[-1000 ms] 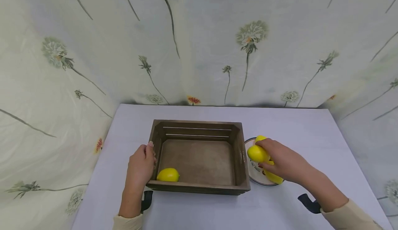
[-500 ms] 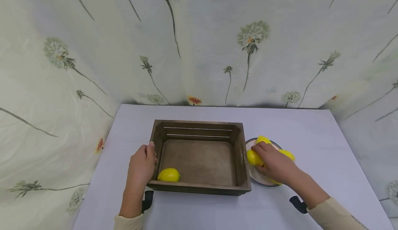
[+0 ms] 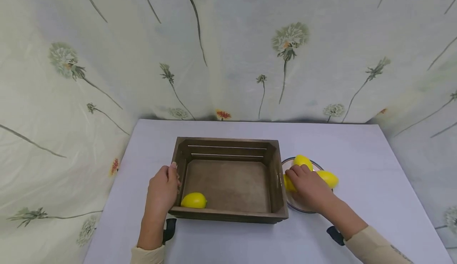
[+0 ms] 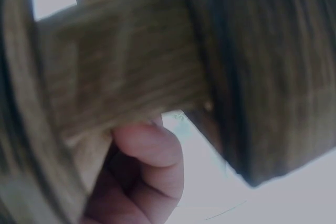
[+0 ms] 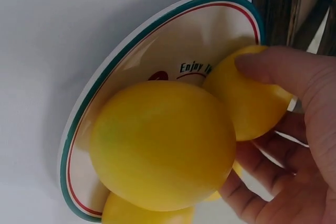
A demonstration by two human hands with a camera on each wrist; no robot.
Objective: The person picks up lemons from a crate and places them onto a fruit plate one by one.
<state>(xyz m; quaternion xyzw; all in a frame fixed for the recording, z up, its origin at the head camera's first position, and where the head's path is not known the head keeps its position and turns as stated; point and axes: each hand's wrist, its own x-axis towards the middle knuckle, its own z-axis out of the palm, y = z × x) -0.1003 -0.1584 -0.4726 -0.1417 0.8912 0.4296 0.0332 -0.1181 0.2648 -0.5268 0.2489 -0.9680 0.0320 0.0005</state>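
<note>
A brown wooden crate (image 3: 228,184) stands on the table with one yellow lemon (image 3: 194,200) in its front left corner. My left hand (image 3: 162,188) holds the crate's left end; in the left wrist view its curled fingers (image 4: 149,148) meet the lower edge of a slat. To the right of the crate is a round plate (image 5: 126,51) with a green and red rim. At the plate's crate side, my right hand (image 3: 308,186) grips a lemon (image 5: 244,100) between thumb and fingers. Other lemons lie at the plate's back (image 3: 302,161) and right (image 3: 327,178).
The table (image 3: 214,242) has a white cover. A curtain (image 3: 235,50) printed with dandelions hangs behind it and along both sides. The crate's right wall (image 3: 277,180) stands close against the plate's left rim.
My right hand has moved left and slightly down with the gripped lemon, toward the crate's right wall. A lemon at the plate's right has come into view. The left hand stays on the crate.
</note>
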